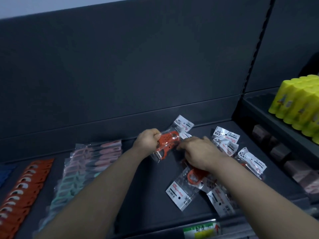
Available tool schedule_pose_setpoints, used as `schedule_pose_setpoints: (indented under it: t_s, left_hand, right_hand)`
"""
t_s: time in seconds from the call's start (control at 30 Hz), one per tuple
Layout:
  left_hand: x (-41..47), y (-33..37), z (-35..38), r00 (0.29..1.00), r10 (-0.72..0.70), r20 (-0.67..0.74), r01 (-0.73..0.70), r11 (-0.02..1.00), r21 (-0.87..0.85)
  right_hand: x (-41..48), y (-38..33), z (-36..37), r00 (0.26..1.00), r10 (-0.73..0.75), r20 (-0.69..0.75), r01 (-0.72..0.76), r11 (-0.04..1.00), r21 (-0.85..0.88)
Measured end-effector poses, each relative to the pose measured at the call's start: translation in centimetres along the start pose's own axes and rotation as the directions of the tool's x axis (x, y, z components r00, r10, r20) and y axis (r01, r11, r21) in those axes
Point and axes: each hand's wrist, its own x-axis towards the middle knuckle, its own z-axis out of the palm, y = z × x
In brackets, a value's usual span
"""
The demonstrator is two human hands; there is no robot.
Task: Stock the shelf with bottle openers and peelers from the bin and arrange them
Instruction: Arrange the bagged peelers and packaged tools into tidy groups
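Dark grey metal shelf, with matching back panel, filled most of the frame. Contents, left to right:

1. Blue flat items, far left edge; blurred, kind not legible.
2. Row of orange-red flat bottle openers, overlapped like tiles, running from the lower left corner up towards the back panel.
3. Row of pastel pink and mint-green items in clear bags, overlapped the same way, just right of the orange-red row.
4. Left hand, centre of frame, fingers curled round one end of an orange-red peeler in a clear plastic bag; the packet was held up off the shelf, tilted.
5. Right hand, just right of that packet, palm down, fingertips at the packet's right edge. Whether it pinched the bag could not be told.
6. Loose pile of bagged orange-red peelers with white header cards, scattered at mixed angles on the shelf under and around the right hand, right of centre.
7. Green-and-white price label, on the shelf's front edge, bottom of frame.
8. Brownish boxes, lower right, on the neighbouring shelf.
9. Bright yellow cylindrical containers, grouped together at the right edge on the shelf above those boxes.
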Motion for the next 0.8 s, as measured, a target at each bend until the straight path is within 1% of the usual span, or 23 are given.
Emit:
schedule_pose_setpoints:
  t_s: [0.07, 0.1, 0.17, 0.23, 0.3, 0.37, 0.4, 0.47, 0.5, 0.57, 0.6, 0.67, 0.73, 0.8]
  left_hand:
    - [0.6, 0.3, 0.2, 0.998, 0.058, 0.010, -0.059, 0.992, 0.111]
    - [0.9, 0.4, 0.3, 0.996, 0.087, -0.021, -0.083, 0.987, 0.138]
    - [1.2, 0.6, 0.3, 0.984, 0.129, -0.124, -0.114, 0.986, 0.124]
    - [1.1, 0.5, 0.0, 0.963, 0.151, -0.224, -0.140, 0.988, 0.068]
    - [0.7, 0.4, -0.4, 0.955, 0.137, -0.263, -0.130, 0.990, 0.045]
    - [0.5, 0.1, -0.9, 0.965, 0.109, -0.238, -0.099, 0.994, 0.054]
    - [0.5, 0.0, -1.0, 0.971, 0.106, -0.214, -0.093, 0.993, 0.070]
    - [0.2, -0.1, -0.9, 0.978, 0.140, -0.152, -0.120, 0.984, 0.135]
    - [0.0, 0.0, -0.6, 0.981, 0.158, -0.112, -0.138, 0.976, 0.171]
    - [-0.2, 0.4, 0.2, 0.985, 0.167, -0.050, -0.152, 0.962, 0.226]
    - [-0.4, 0.7, 0.7, 0.985, 0.170, -0.037, -0.155, 0.955, 0.254]
    - [-0.3, 0.9, 1.5, 0.982, 0.184, -0.039, -0.163, 0.936, 0.311]
    - [-0.5, 0.9, 2.2, 0.976, 0.200, -0.083, -0.162, 0.929, 0.334]
    - [-1.3, 0.7, 2.5, 0.933, 0.308, -0.186, -0.232, 0.910, 0.344]
  right_hand:
    - [1.2, 0.0, 0.3, 0.996, -0.032, 0.082, 0.034, 0.999, -0.022]
    - [1.8, 0.0, 0.6, 0.991, -0.041, 0.124, 0.046, 0.998, -0.039]
    - [2.7, -0.1, 1.1, 0.981, -0.040, 0.189, 0.056, 0.995, -0.080]
    - [3.5, -0.2, 1.3, 0.978, -0.021, 0.209, 0.047, 0.992, -0.117]
    - [3.7, -0.3, 1.1, 0.977, -0.022, 0.213, 0.043, 0.995, -0.094]
    - [3.0, 0.0, 0.5, 0.987, -0.045, 0.152, 0.049, 0.998, -0.025]
    - [2.4, 0.3, 0.1, 0.996, -0.048, 0.080, 0.049, 0.999, -0.007]
    - [1.0, 1.1, -0.6, 0.998, -0.007, -0.063, 0.005, 1.000, -0.027]
    - [0.3, 1.6, -0.9, 0.994, 0.027, -0.108, -0.031, 0.999, -0.039]
    - [-1.0, 2.5, -1.1, 0.985, 0.071, -0.156, -0.077, 0.996, -0.034]
    - [-1.5, 2.9, -1.1, 0.982, 0.072, -0.173, -0.077, 0.997, -0.022]
    - [-2.3, 3.6, -0.9, 0.977, 0.052, -0.206, -0.049, 0.999, 0.023]
    - [-3.0, 4.2, -0.6, 0.974, 0.030, -0.224, -0.011, 0.996, 0.086]
    - [-3.6, 4.6, -0.3, 0.976, 0.017, -0.218, 0.011, 0.992, 0.125]
